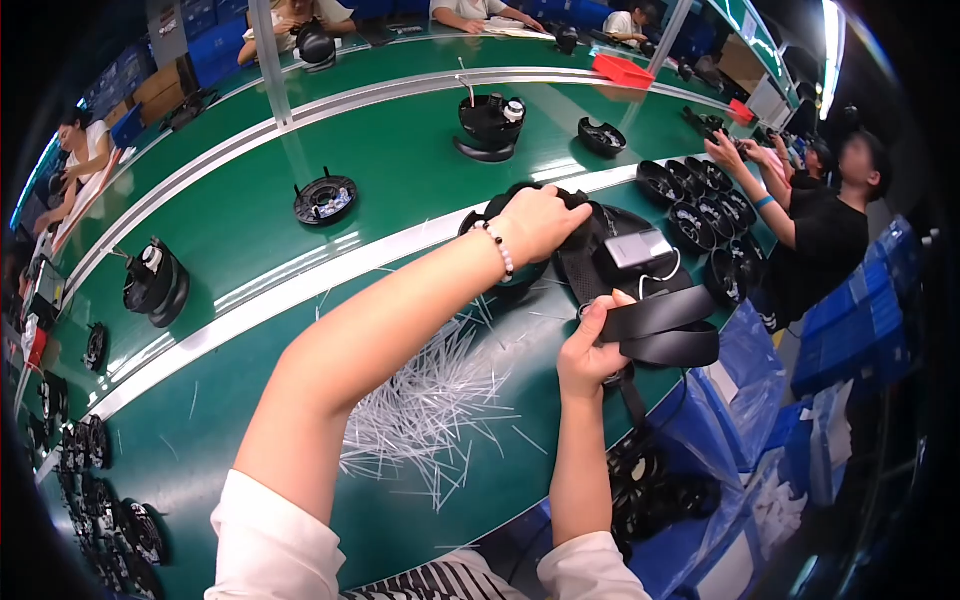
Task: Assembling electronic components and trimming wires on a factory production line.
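A black strapped gear (580, 270) with a mesh pad lies at the bench's near right. On it sits a silver box (640, 249) with a white cable. My left hand (540, 228), with a beaded bracelet at the wrist, reaches across and closes over the gear's far side; its fingertips are partly hidden. My right hand (592, 350) pinches a wide, glossy black strap (665, 325), folded into two bands, at its left end. Beside my left forearm, a loose heap of thin white plastic strips (425, 400) spreads over the green bench top.
A conveyor (400, 170) carries black round housings (490, 125) and a black disc part (326, 198). Several black bowls (690, 215) stand at right, dark parts (100, 500) at lower left. Blue bins (740, 420) flank the bench. Co-workers (830, 215) sit around the line.
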A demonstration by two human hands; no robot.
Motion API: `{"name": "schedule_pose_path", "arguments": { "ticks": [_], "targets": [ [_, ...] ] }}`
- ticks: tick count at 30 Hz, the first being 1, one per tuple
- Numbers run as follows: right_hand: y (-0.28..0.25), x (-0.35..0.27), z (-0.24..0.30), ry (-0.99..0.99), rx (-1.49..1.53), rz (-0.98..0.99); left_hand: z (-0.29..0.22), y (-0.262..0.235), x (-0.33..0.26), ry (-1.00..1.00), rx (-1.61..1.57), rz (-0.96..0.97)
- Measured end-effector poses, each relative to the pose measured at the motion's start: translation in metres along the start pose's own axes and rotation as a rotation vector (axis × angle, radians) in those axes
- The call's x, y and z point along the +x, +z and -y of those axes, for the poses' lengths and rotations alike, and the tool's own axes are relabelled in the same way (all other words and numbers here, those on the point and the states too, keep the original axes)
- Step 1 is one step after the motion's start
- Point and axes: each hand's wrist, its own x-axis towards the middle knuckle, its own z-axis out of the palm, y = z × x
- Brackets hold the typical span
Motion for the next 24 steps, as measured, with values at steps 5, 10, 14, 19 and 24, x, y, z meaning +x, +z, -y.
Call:
{"name": "schedule_pose_path", "arguments": {
  "ticks": [5, 10, 14, 19, 24],
  "targets": [
    [-0.002, 0.000, 0.003, 0.081, 0.076, 0.010, 0.000, 0.001, -0.001, 0.007, 0.060, 0.174],
    [-0.002, 0.001, -0.001, -0.009, 0.017, 0.009, -0.006, 0.004, -0.004, -0.073, 0.176, 0.211],
    [0.000, 0.003, 0.002, 0.014, 0.066, 0.029, 0.012, 0.016, -0.004, -0.029, 0.215, 0.119],
    [-0.001, 0.002, -0.002, 0.013, 0.071, 0.010, 0.030, -0.030, 0.013, -0.115, -0.193, -0.246],
    [-0.005, 0.010, 0.005, 0.040, 0.083, 0.010, 0.056, -0.085, -0.001, -0.629, -1.240, -0.407]
  ]
}}
